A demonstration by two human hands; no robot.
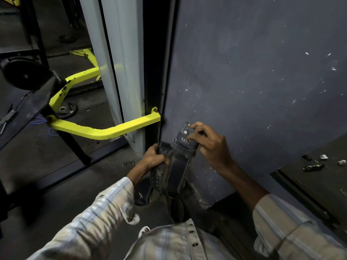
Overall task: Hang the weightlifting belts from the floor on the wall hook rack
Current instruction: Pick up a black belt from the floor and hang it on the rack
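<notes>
Just beyond my fingertips [193, 126] stands the dark blue-grey painted wall [253, 72]; left, a yellow steel bar [112, 129] crowds; rightward lies open.

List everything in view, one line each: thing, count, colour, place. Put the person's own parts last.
weightlifting belt: one, black, held by both hands against the wall
belt buckle: one, silver, top end of the belt
wall: one, dark blue-grey, right
machine frame: one, yellow, left
weight plate: one, black, on the floor under the frame
mirror: one, left of the pale post
small litter: several pieces, white and black, far right
left hand: gripping the belt's strap
right hand: gripping the buckle end
sleeves: two, pale checked, bottom
</notes>
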